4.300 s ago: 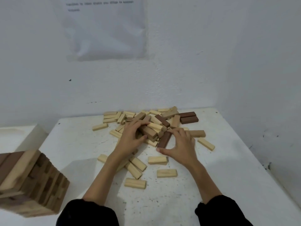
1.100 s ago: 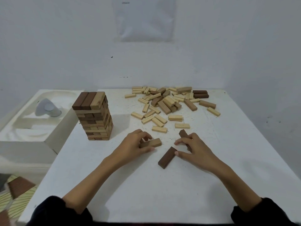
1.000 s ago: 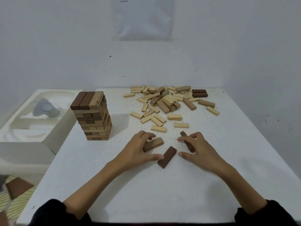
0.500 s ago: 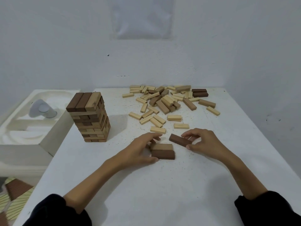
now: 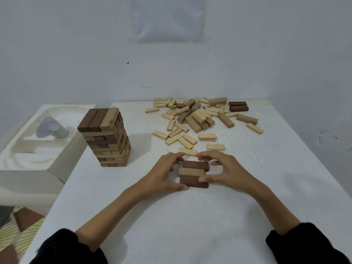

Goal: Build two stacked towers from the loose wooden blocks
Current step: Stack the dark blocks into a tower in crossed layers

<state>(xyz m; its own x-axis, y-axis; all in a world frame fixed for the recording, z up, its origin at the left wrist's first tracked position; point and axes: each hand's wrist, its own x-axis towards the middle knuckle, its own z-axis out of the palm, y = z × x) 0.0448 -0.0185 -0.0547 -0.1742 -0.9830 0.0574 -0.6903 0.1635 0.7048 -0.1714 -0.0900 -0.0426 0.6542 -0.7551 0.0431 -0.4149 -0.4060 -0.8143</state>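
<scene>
First tower (image 5: 106, 136) stands at 10 o'clock on the worktop (image 5: 190, 225) and appears finished. Second tower: only a base row (image 5: 194, 174) of three blocks, side by side at centre. Left hand (image 5: 165, 174) and right hand (image 5: 226, 170) clasp that row, fingers and thumbs curled around its ends. Loose blocks (image 5: 200, 119) lie at 12 o'clock, unstacked.

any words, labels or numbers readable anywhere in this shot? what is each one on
No text can be read.
Sheet on the wall: too blurred and washed out to show any print.
Loose blocks, tower, three-block row: no markings visible.
</scene>
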